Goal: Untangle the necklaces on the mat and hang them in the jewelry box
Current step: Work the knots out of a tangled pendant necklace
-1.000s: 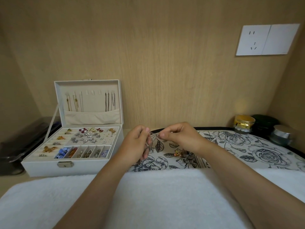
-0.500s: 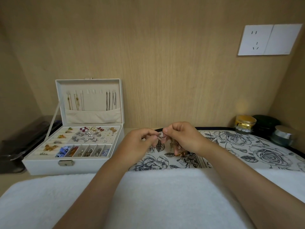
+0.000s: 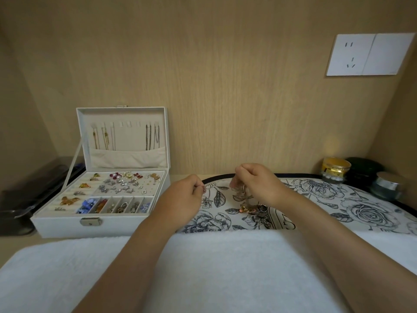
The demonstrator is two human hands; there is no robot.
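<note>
A tangle of necklaces [image 3: 252, 207] with gold and dark pendants lies on the floral mat [image 3: 316, 195]. My right hand [image 3: 257, 181] pinches a thin chain above the tangle, and the chain hangs down to it. My left hand [image 3: 185, 195] pinches a small end piece of a chain a little to the left. The white jewelry box [image 3: 101, 224] stands open at the left, with several chains hanging from hooks in its lid [image 3: 123, 136].
A white towel [image 3: 203, 267] covers the near edge. Jars [image 3: 336, 169] stand at the back right by the wall. A dark tray [image 3: 27, 195] sits left of the box. A wall socket [image 3: 367, 54] is at the upper right.
My hands were pinching close together; now they have drawn apart, the left moving left and the right lifting the chain slightly.
</note>
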